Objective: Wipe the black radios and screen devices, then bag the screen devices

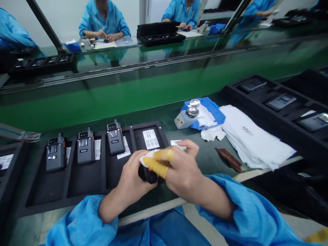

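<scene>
Lower centre of frame: a dark handset (151, 177), partly hidden, sits between the hands by the right end of the black tray (84, 182). Left hand (130, 172) has its fingers wrapped around the body; right hand (183, 171), at least 2 fingers in yellow covers (159, 167), grips a white cloth (147, 158) against the top. Step in hand reads as wiping; stroke direction can't be told. Left of centre, 3 radios (85, 150) sit in tray compartments; the 4th compartment, nearest the hands, shows a label sheet (151, 139). Right of centre: dispenser bottle (185, 120), blue bin (217, 114), stack of white cloths (256, 136). My judgement: next move calls for a steady left grip and a small turn of the handset, giving the cloth its uncovered faces.
</scene>
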### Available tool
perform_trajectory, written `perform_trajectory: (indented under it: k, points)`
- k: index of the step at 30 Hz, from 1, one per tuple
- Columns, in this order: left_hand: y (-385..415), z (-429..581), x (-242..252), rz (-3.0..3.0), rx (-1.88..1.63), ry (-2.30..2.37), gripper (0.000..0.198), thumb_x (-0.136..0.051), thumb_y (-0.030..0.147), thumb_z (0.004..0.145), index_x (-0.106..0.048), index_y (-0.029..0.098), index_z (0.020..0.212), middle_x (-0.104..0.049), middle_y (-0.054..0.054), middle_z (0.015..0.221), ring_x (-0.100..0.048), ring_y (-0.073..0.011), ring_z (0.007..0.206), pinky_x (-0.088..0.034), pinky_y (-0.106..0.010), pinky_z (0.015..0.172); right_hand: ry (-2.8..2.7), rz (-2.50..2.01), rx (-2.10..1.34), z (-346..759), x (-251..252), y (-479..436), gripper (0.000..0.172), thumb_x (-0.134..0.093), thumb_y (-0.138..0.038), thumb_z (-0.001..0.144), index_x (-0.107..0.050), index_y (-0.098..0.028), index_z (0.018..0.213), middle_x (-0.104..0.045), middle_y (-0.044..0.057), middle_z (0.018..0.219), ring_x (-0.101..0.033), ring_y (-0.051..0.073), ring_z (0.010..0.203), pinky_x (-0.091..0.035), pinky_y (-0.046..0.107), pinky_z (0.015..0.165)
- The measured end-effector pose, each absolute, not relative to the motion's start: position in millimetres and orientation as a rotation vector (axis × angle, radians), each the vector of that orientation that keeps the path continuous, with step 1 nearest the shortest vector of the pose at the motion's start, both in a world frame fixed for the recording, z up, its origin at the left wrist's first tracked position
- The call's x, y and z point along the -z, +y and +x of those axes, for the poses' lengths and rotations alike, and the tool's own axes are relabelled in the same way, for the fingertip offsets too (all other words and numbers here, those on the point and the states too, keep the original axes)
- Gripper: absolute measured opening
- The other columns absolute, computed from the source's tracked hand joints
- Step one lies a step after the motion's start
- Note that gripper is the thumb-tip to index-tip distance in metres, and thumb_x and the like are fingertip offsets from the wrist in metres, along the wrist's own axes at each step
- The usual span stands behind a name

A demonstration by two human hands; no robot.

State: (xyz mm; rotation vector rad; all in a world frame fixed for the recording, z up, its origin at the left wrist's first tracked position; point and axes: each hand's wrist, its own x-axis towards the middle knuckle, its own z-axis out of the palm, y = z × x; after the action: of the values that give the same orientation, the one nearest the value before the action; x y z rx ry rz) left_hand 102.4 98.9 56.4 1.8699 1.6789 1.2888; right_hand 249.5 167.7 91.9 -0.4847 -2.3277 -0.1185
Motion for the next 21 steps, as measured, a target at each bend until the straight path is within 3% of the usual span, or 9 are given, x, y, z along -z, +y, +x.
perform_trajectory:
  k: [6, 11, 16, 21]
  points:
    - [99, 105, -58, 1.880, -1.247, 1.731, 0.040, -0.062, 0.016, 0.065, -0.050, 0.021, 0.103, -0.064, -0.004, 0.096, -0.063, -0.0195, 0.088, -0.053, -0.033, 0.077, -2.346, -0.677, 0.188, 247, -87, 178, 0.032, -0.040, -0.008, 0.088, -0.069, -0.021, 0.082, -0.060, 0.000, 0.074, -0.050, 0.012, 0.073, -0.023, 0.037, 0.087]
    - [99, 105, -58, 1.881, -1.242, 1.713, 0.041, -0.061, 0.016, 0.066, -0.049, 0.022, 0.104, -0.064, -0.003, 0.095, -0.063, -0.0194, 0.088, -0.053, -0.032, 0.076, -2.301, -0.650, 0.082, 253, -88, 178, 0.032, -0.041, -0.010, 0.088, -0.069, -0.025, 0.093, -0.062, -0.001, 0.079, -0.050, 0.011, 0.075, -0.024, 0.035, 0.087]
    - [99, 103, -58, 1.900, -1.243, 1.693, 0.046, -0.065, 0.017, 0.061, -0.049, 0.022, 0.104, -0.064, -0.003, 0.096, -0.064, -0.0201, 0.086, -0.054, -0.034, 0.074, -2.327, -0.532, -0.046, 251, -87, 158, 0.034, -0.042, -0.008, 0.085, -0.070, -0.026, 0.081, -0.059, -0.003, 0.069, -0.050, 0.010, 0.071, -0.024, 0.038, 0.090]
    - [98, 102, -58, 1.867, -1.218, 1.703, 0.047, -0.064, 0.016, 0.061, -0.050, 0.021, 0.105, -0.065, -0.005, 0.100, -0.064, -0.0202, 0.092, -0.053, -0.033, 0.078, -2.289, -0.530, -0.110, 263, -81, 158, 0.037, -0.041, -0.003, 0.081, -0.068, -0.025, 0.093, -0.060, -0.003, 0.073, -0.051, 0.010, 0.071, -0.025, 0.037, 0.089]
